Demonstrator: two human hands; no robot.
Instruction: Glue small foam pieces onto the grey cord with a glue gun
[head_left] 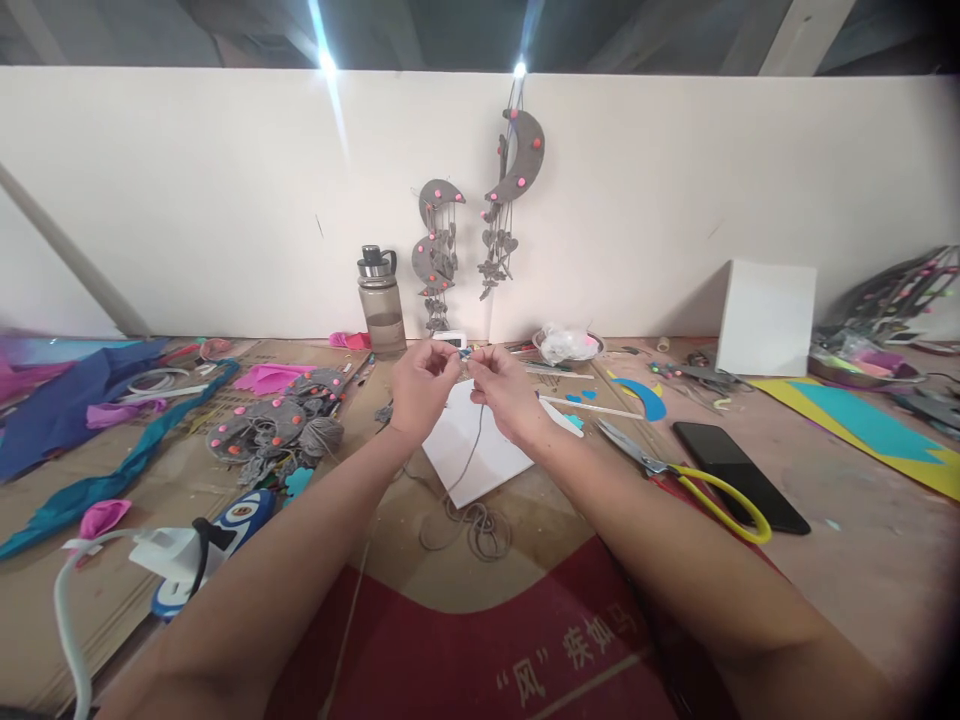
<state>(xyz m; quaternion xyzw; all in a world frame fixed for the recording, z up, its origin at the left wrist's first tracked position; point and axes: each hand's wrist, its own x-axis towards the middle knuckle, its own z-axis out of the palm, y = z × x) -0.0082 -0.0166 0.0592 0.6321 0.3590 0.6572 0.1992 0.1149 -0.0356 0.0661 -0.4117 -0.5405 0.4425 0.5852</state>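
My left hand (424,392) and my right hand (504,396) meet over the middle of the table, fingertips pinched together. Between them is a small blue piece (465,353), mostly covered by the fingers. Grey yarn (478,440) hangs from beneath my right hand and ends in loose loops (480,533) on the cardboard. Under the hands lies a white board (472,470). To the right, scissors with yellow handles (720,495) rest with their blades parted. Blue cutouts (581,397) lie just beyond my right hand.
A water bottle (382,310) stands behind my left hand. Grey moon hangings (529,155) are on the wall. At left are a grey decorated piece (259,430), a yarn ball (321,437) and a white plug (169,553). A black phone (739,475) lies at right.
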